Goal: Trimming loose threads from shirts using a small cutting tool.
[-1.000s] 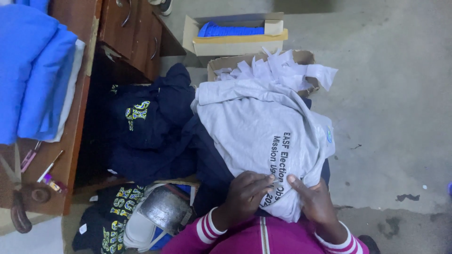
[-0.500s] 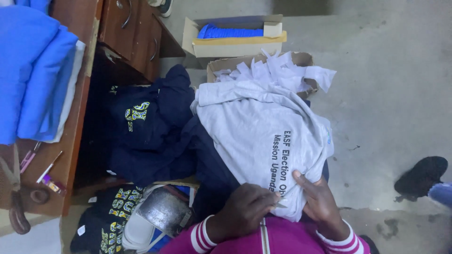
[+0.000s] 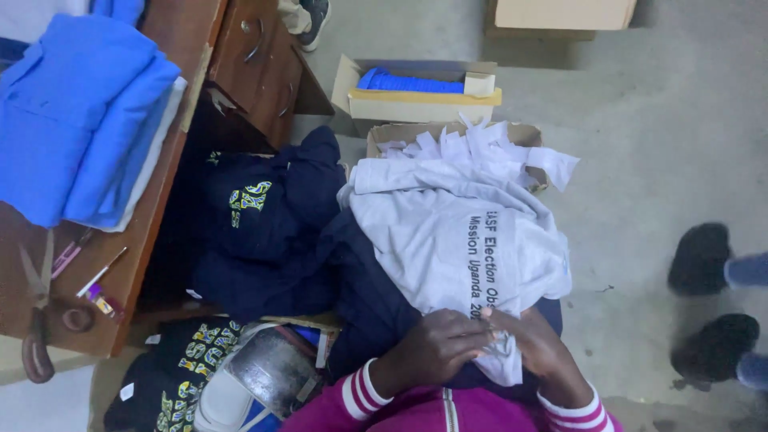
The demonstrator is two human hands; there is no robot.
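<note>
1. A grey printed T-shirt (image 3: 456, 232) lies spread over the person's lap, on top of dark navy garments (image 3: 272, 232), above a bare concrete floor (image 3: 640, 136).
2. Its near hem sits right at the hands: the left hand (image 3: 432, 352) and right hand (image 3: 536, 344) meet there, fingers curled and pinching the fabric edge between them.
3. Beyond it stands a cardboard box of white scraps (image 3: 472, 140).
4. To the left, a wooden desk (image 3: 152, 232) carries folded blue cloth (image 3: 80, 112) and scissors (image 3: 36, 320).
5. Someone's dark shoes (image 3: 704, 260) stand at the right.
</note>
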